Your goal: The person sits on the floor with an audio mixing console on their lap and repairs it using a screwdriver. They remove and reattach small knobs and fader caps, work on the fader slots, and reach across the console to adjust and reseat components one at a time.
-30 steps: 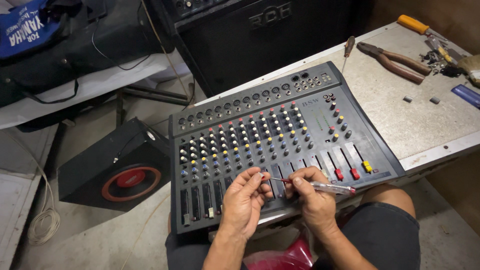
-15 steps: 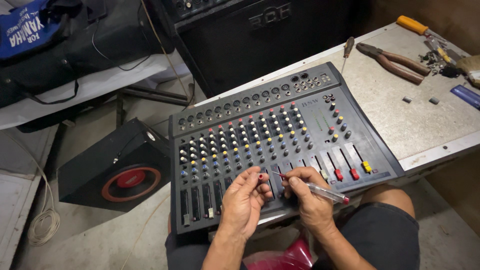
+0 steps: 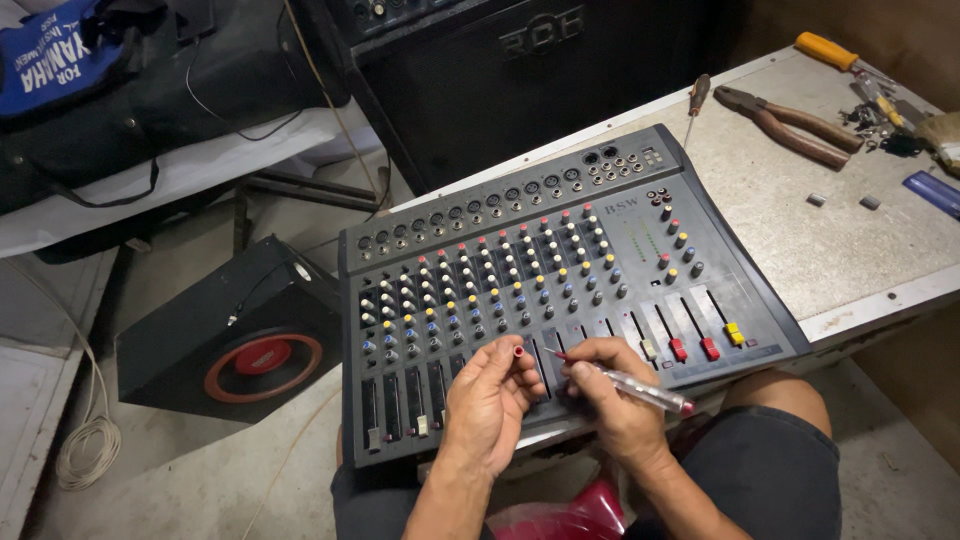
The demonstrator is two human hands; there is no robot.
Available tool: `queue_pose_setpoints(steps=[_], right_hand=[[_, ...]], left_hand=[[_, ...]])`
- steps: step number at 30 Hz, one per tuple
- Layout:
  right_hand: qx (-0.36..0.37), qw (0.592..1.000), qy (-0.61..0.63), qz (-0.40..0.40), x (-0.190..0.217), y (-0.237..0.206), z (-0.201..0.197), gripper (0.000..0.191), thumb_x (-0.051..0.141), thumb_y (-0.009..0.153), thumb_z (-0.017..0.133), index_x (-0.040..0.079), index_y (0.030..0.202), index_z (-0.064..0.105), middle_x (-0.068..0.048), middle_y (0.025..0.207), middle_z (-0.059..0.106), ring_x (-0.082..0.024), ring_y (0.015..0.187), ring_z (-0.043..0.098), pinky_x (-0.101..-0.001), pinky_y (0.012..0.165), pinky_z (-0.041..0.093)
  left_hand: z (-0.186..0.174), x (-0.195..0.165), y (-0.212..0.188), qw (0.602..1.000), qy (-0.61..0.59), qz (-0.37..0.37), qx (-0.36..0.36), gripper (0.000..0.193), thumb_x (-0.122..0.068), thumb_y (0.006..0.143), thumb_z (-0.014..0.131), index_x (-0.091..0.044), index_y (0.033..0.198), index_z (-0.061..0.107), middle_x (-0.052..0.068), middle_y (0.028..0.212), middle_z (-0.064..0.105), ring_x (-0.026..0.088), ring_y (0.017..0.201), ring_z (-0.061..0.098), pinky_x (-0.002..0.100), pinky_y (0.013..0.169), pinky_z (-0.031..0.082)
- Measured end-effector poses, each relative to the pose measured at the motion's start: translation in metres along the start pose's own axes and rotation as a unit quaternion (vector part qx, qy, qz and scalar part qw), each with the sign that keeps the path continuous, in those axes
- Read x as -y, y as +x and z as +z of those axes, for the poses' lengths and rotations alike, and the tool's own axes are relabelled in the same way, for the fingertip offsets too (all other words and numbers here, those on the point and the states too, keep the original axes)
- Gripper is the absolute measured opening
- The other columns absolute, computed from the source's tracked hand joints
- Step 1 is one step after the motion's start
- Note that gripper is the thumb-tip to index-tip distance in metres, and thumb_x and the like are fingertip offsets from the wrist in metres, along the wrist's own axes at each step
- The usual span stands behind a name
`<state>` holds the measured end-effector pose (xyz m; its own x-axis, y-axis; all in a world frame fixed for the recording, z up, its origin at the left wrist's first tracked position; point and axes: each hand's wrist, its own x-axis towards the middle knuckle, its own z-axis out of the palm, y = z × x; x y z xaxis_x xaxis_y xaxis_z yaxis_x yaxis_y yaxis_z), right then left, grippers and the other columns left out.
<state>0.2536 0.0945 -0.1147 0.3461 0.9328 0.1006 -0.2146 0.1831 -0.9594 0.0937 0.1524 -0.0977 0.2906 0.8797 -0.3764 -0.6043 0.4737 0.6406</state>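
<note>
A dark grey audio mixer with rows of coloured knobs and sliders rests half on my lap, half on the table edge. My left hand pinches a small red cap between thumb and fingers over the mixer's lower sliders. My right hand grips a clear-handled screwdriver, its tip pointing left toward the red cap. Both hands hover close together above the fader section.
On the grey table lie red-handled pliers, a small screwdriver, an orange-handled tool and small parts. A black speaker box with a red ring sits on the floor at left, a big black cabinet behind.
My left hand has lifted slightly, now showing the red cap at its fingertips. The screwdriver stays in my right hand, tip still near the left fingers.
</note>
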Motion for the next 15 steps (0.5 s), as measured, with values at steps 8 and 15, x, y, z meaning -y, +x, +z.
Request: queue_pose_setpoints(steps=[8,15], right_hand=[[0.048,0.993,-0.084,-0.073,0.009,-0.002,0.001,0.016,0.01,0.09,0.068,-0.001,0.102,0.071,-0.006,0.091,0.071,-0.012,0.079,0.064,-0.0267,0.073,0.052],[0.058,0.989,-0.086,-0.106,0.014,-0.001,0.002,0.015,0.007,0.089,0.067,-0.001,0.101,0.072,-0.007,0.091,0.071,-0.013,0.081,0.065,-0.0265,0.075,0.052]], left_hand=[[0.0,0.003,0.001,1.0,0.015,0.013,0.017,0.023,-0.018,0.099,0.064,0.0,0.113,0.066,0.007,0.087,0.068,0.016,0.076,0.066,0.031,0.071,0.059],[-0.002,0.009,0.002,0.999,0.031,0.035,0.023,0.024,-0.018,0.099,0.064,0.0,0.113,0.066,0.007,0.088,0.068,0.015,0.077,0.066,0.031,0.07,0.058]])
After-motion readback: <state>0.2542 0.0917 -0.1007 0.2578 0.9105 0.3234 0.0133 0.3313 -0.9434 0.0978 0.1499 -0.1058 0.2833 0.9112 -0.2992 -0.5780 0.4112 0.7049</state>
